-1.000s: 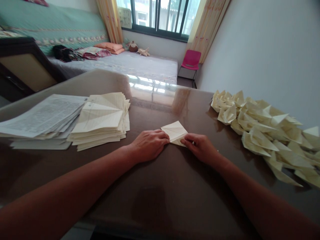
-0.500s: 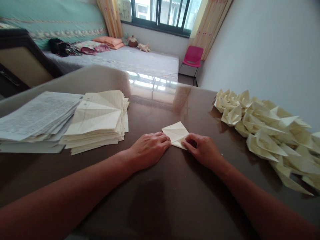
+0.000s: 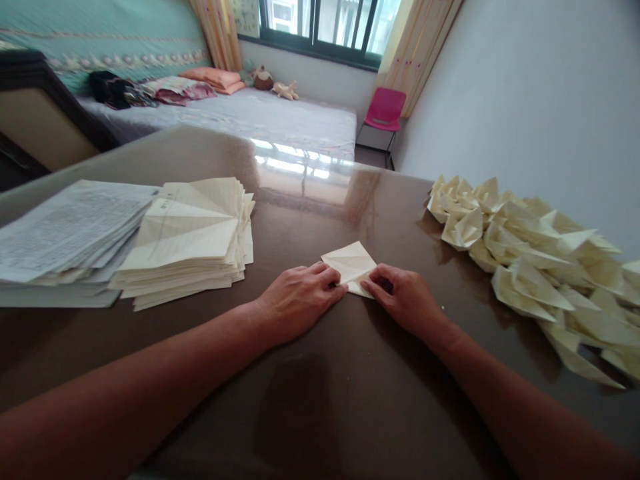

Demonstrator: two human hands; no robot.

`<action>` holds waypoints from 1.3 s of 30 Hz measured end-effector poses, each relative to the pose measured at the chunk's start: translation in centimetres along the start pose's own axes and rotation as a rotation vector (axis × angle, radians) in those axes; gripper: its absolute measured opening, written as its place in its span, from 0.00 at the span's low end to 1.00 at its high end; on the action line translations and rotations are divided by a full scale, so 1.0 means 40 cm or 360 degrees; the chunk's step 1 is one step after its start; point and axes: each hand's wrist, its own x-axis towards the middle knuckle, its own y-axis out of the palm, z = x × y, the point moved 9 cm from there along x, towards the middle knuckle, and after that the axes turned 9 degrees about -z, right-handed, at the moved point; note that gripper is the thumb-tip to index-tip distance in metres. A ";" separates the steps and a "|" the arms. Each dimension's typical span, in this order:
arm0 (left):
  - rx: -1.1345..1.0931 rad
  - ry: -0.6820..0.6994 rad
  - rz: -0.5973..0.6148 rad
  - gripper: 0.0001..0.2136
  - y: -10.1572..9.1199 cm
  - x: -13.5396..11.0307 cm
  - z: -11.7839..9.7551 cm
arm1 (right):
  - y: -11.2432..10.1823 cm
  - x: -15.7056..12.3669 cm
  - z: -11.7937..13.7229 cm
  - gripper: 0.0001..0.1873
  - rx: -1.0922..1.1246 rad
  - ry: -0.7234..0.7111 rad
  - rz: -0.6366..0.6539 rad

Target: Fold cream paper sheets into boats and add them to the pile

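Note:
A small folded sheet of cream paper (image 3: 354, 260) lies on the brown tabletop, between my two hands. My left hand (image 3: 303, 293) rests at its left and near edge, fingers bent and pressing on the paper. With thumb and forefinger, my right hand (image 3: 400, 291) pinches the paper's right edge. The fingertips of both hands hide parts of the near side. Folded paper boats (image 3: 530, 257), several of them crowded together, stand to the right of my right hand. Left of my left hand is a stack of creased cream sheets (image 3: 190, 233).
A pile of printed white sheets (image 3: 70, 227) sits at the far left, against the cream stack. The glossy table (image 3: 300, 213) reflects the window. Beyond it are a bed (image 3: 280, 123), a pink chair (image 3: 385, 108) and a white wall (image 3: 525, 93) on the right.
My left hand's fingers have shifted slightly right along the near edge of the folded paper and bent more. My right hand keeps its pinch. The view has moved slightly.

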 end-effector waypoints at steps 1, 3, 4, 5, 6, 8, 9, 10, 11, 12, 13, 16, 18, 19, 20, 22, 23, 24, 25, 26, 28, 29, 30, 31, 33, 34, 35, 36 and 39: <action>0.0010 -0.0001 0.0002 0.14 0.000 0.000 -0.001 | -0.001 0.001 0.001 0.12 -0.0003 -0.0007 -0.0007; 0.0032 -0.0004 0.0008 0.13 0.001 0.000 -0.002 | -0.002 0.002 0.003 0.12 -0.0015 -0.0017 -0.0016; 0.0043 -0.0007 0.0010 0.13 0.001 0.000 -0.003 | -0.001 0.002 0.004 0.12 -0.0019 -0.0022 -0.0017; 0.0051 -0.0011 0.0010 0.13 0.001 0.000 -0.004 | -0.001 0.003 0.004 0.12 -0.0020 -0.0026 -0.0014; 0.0056 -0.0011 0.0009 0.13 0.000 0.000 -0.005 | 0.000 0.003 0.005 0.12 -0.0023 -0.0029 -0.0014; 0.0056 0.0001 0.0010 0.13 0.000 0.000 -0.009 | 0.000 0.004 0.006 0.12 -0.0035 -0.0039 -0.0023; 0.0056 0.0011 0.0011 0.14 -0.001 0.001 -0.012 | 0.000 0.004 0.007 0.11 -0.0047 -0.0048 -0.0029; 0.0057 0.0024 0.0013 0.14 -0.001 0.000 -0.014 | -0.001 0.004 0.008 0.11 -0.0061 -0.0057 -0.0039; 0.0059 0.0039 0.0016 0.14 -0.001 0.000 -0.017 | -0.001 0.003 0.010 0.11 -0.0075 -0.0066 -0.0050; 0.0065 0.0051 0.0017 0.14 -0.001 0.001 -0.018 | -0.002 0.003 0.011 0.11 -0.0089 -0.0074 -0.0061; 0.0074 0.0058 0.0017 0.15 -0.001 0.001 -0.019 | -0.002 0.001 0.013 0.11 -0.0101 -0.0079 -0.0071; 0.0105 0.0067 0.0039 0.16 0.000 0.003 -0.021 | 0.000 -0.001 0.015 0.11 -0.0127 -0.0081 -0.0094; 0.0127 0.0064 0.0068 0.17 0.002 0.004 -0.022 | 0.003 -0.003 0.016 0.11 -0.0133 -0.0081 -0.0092; 0.0141 0.0064 0.0081 0.17 0.003 0.005 -0.023 | 0.004 -0.003 0.016 0.11 -0.0134 -0.0084 -0.0087; 0.0156 0.0064 0.0089 0.17 0.003 0.006 -0.025 | 0.002 -0.003 0.018 0.11 -0.0135 -0.0094 -0.0088; 0.0188 0.0067 0.0094 0.17 0.003 0.006 -0.027 | -0.013 -0.006 0.029 0.11 -0.0151 -0.0157 -0.0120; 0.0200 0.0073 0.0091 0.17 0.002 0.006 -0.028 | -0.025 -0.009 0.040 0.11 -0.0177 -0.0216 -0.0149; 0.0203 0.0082 0.0085 0.18 0.001 0.006 -0.029 | -0.038 -0.014 0.055 0.11 -0.0219 -0.0293 -0.0173; 0.0199 0.0095 0.0078 0.18 0.000 0.005 -0.031 | -0.048 -0.021 0.073 0.11 -0.0275 -0.0380 -0.0181; 0.0189 0.0106 0.0072 0.19 -0.001 0.005 -0.032 | -0.053 -0.031 0.091 0.11 -0.0343 -0.0465 -0.0162; 0.0162 0.0119 0.0067 0.20 -0.002 0.004 -0.033 | -0.048 -0.055 0.126 0.11 -0.0468 -0.0606 -0.0053; 0.0150 0.0120 0.0070 0.21 -0.002 0.004 -0.033 | -0.042 -0.067 0.140 0.12 -0.0521 -0.0648 0.0003; 0.0143 0.0118 0.0075 0.21 -0.002 0.005 -0.033 | -0.035 -0.079 0.151 0.13 -0.0573 -0.0672 0.0042; 0.0142 0.0115 0.0080 0.22 -0.002 0.005 -0.032 | -0.028 -0.089 0.160 0.13 -0.0622 -0.0678 0.0069; 0.0152 0.0109 0.0091 0.22 -0.001 0.007 -0.032 | -0.015 -0.105 0.171 0.14 -0.0704 -0.0669 0.0101; 0.0162 0.0105 0.0098 0.22 -0.001 0.007 -0.032 | -0.008 -0.111 0.174 0.15 -0.0738 -0.0659 0.0116; 0.0173 0.0102 0.0104 0.22 0.000 0.008 -0.032 | -0.003 -0.117 0.176 0.15 -0.0766 -0.0651 0.0132; 0.0182 0.0101 0.0107 0.22 0.000 0.008 -0.033 | 0.001 -0.121 0.177 0.16 -0.0792 -0.0641 0.0149; 0.0202 0.0110 0.0101 0.22 -0.002 0.009 -0.033 | 0.006 -0.130 0.176 0.16 -0.0861 -0.0594 0.0240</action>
